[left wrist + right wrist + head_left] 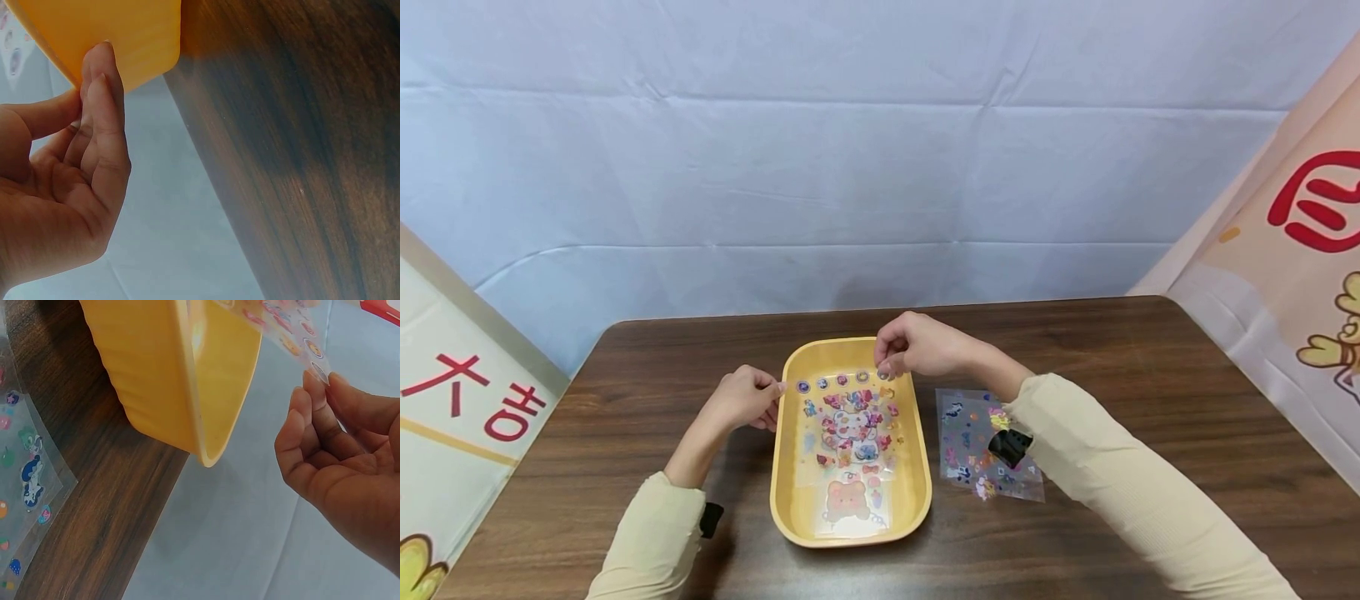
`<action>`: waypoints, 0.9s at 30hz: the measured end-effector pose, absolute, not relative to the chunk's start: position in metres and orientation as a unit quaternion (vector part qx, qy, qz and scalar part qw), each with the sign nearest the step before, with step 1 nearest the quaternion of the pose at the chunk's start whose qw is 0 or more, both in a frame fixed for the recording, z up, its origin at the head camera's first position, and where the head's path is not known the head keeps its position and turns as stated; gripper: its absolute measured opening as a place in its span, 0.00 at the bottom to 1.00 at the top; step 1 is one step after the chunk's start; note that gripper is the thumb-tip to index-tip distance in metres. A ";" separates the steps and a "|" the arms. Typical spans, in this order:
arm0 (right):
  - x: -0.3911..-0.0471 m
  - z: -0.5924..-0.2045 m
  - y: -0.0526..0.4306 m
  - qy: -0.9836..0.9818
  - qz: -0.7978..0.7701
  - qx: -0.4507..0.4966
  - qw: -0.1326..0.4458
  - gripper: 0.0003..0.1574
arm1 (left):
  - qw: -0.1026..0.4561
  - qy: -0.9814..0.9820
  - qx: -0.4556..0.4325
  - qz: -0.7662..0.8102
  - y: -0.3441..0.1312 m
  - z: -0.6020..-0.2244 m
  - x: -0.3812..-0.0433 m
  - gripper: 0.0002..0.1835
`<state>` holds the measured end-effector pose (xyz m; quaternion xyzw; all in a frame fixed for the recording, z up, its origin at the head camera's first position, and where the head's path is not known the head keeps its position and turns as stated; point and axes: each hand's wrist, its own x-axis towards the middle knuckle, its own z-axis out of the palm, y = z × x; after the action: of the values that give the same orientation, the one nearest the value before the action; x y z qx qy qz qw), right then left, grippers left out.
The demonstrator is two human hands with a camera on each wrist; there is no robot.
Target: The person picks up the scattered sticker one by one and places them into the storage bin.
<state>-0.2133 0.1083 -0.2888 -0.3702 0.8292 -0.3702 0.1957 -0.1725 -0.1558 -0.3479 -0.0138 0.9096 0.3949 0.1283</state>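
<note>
The tray (140,369) looks smooth plastic, the sticker sheet (284,336) glossy film.

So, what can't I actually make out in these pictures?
- Head view: part of the sticker sheet on the table, the loose sheet, covered by the right arm.
- Left wrist view: most of the yellow tray, cut off by the top edge.
- Left wrist view: the left hand's thumb tip, hidden behind its fingers.
- Right wrist view: the far end of the held sheet, cut off at the top.
</note>
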 end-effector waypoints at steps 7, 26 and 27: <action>-0.213 -0.290 0.109 0.835 -0.358 -0.370 0.194 0.04 | 0.129 0.908 -0.017 0.398 -0.156 -0.348 -0.172 0.16; -0.214 -0.290 0.112 0.835 -0.374 -0.355 0.193 0.04 | 0.126 0.907 -0.007 0.401 -0.157 -0.350 -0.174 0.16; -0.214 -0.290 0.112 0.835 -0.374 -0.354 0.193 0.04 | 0.126 0.907 -0.007 0.401 -0.157 -0.350 -0.174 0.16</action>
<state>-0.2140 0.1120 -0.2898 -0.3543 0.8351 -0.3740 0.1927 -0.1738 -0.1573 -0.3504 -0.0072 0.9071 0.4014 0.1265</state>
